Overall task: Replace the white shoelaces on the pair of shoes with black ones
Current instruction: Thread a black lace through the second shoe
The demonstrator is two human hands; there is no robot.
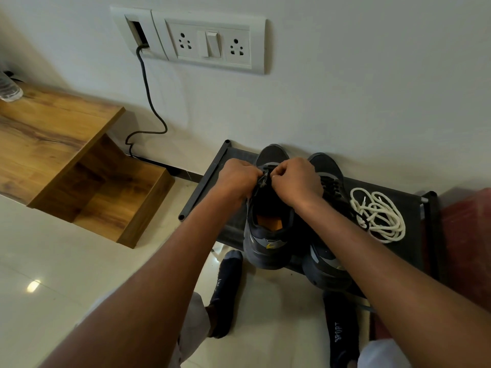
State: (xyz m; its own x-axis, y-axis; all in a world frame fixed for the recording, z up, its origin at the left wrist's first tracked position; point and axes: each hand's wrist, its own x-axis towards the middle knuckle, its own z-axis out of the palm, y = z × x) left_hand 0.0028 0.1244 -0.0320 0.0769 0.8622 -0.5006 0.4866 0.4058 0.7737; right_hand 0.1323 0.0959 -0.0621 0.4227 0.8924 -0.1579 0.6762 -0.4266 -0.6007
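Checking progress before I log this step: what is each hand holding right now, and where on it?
Both the left hand and right hand pinch the black lace at the left shoe, near its upper eyelets.

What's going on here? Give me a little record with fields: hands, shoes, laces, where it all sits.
left hand: pinching black lace at left shoe's eyelets
right hand: pinching the same lacing
left shoe: dark, being laced
right shoe: dark, black lace visible
white shoelaces: removed, piled right of the shoes
rack: black, against the wall, holds everything
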